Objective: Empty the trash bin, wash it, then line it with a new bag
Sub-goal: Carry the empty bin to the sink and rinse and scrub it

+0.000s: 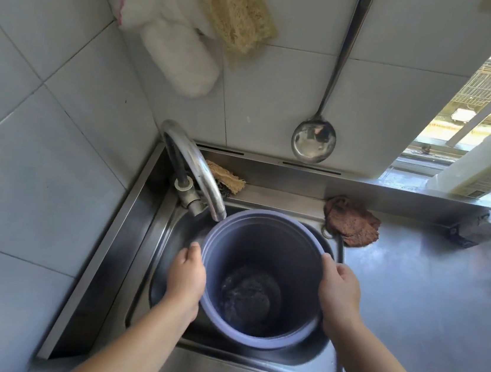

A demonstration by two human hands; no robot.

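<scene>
The bin [261,277] is a round plastic bucket, grey-blue in colour, with a thick rolled rim. It stands upright inside the steel sink [302,367], its mouth open to the top. There is no bag in it. At the bottom lies a little dark water, with a wet shine. The far rim is just under the tap [197,167] spout. The left hand [186,277] and the right hand [339,293] grip the rim on opposite sides.
</scene>
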